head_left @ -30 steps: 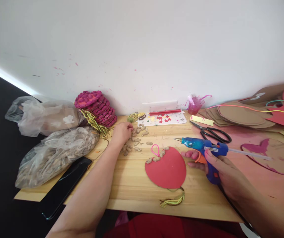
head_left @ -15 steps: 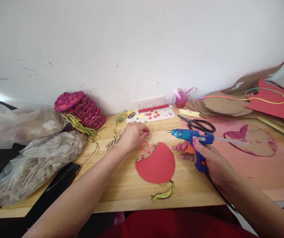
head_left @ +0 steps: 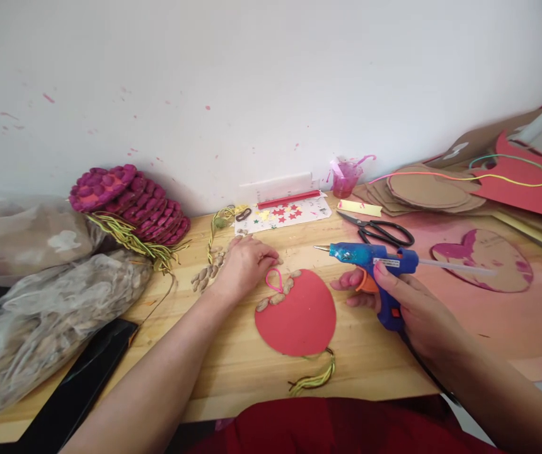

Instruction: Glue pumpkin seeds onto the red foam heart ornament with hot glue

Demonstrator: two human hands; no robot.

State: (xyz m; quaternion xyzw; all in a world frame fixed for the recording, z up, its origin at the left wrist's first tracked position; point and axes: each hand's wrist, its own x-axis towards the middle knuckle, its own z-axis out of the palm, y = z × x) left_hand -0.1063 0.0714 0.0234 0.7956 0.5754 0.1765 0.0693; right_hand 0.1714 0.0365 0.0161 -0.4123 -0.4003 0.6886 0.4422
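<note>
My right hand [head_left: 389, 293] grips a blue hot glue gun [head_left: 360, 254], its metal nozzle pointing left and a clear glue stick out of the back. Its fingers are around the orange trigger. Below the nozzle lies a red heart-shaped card [head_left: 297, 318] with several peanuts [head_left: 278, 297] along its notch, a pink cord loop [head_left: 273, 279] at the top and a yellow-green yarn tassel [head_left: 316, 378] at the bottom. Left of the loop, my left hand [head_left: 245, 265] is closed; the pale tip of what looks like a peanut shows at its fingertips. Loose peanuts [head_left: 205, 276] lie beside that hand.
Black scissors [head_left: 384, 232] lie behind the glue gun. Cardboard pieces [head_left: 432, 191] and a painted cardboard heart [head_left: 483, 261] are at the right. A paint-stained cup [head_left: 345, 180] stands by the wall. Stacked magenta pieces [head_left: 129, 202] and a bag of peanuts [head_left: 77, 315] are at the left.
My left hand has drawn slightly left and down, closer to the loose peanuts. The glue gun stays in my right hand, almost still. The view has shifted a little.
</note>
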